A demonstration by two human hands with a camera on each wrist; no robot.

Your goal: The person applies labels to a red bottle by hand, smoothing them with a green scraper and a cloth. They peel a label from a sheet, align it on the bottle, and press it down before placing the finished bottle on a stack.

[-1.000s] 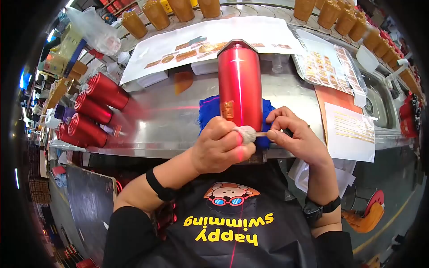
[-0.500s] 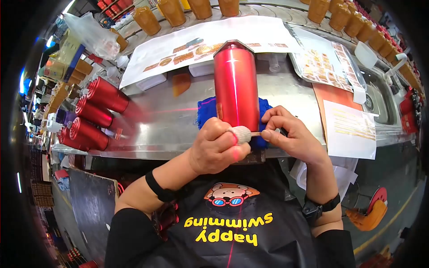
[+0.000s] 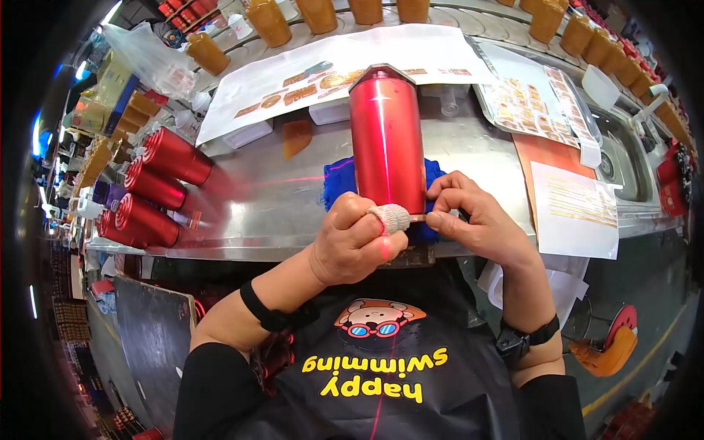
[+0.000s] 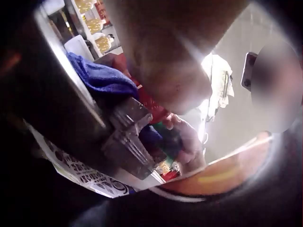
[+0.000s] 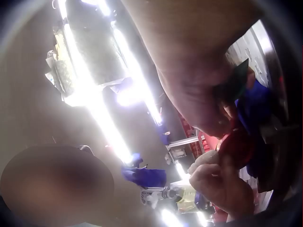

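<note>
In the head view a shiny red bottle (image 3: 385,139) lies lengthwise over a blue cloth (image 3: 339,185), its near end behind my hands. My left hand (image 3: 352,240) is at that end, fingers curled, with a white ribbed cover (image 3: 392,218) on one finger; I cannot tell what its hidden fingertips hold. A thin pale strip (image 3: 418,218) spans from the cover's tip to my right hand (image 3: 480,224), whose thumb and index finger pinch it. Near the right palm, a dark green piece (image 5: 236,82) shows in the right wrist view.
Several red bottles (image 3: 172,155) lie at the left of the steel table (image 3: 271,209). Behind stands a white sheet with decals (image 3: 242,84). At the right are a decal tray (image 3: 488,110), a paper sheet (image 3: 576,246) and a sink (image 3: 623,165). Brown bottles (image 3: 315,16) line the back.
The red bottle has turned, so the gold-brown decal seen on its lower left has gone out of sight. Both hands have shifted slightly left. Brown bottles at the back have moved right.
</note>
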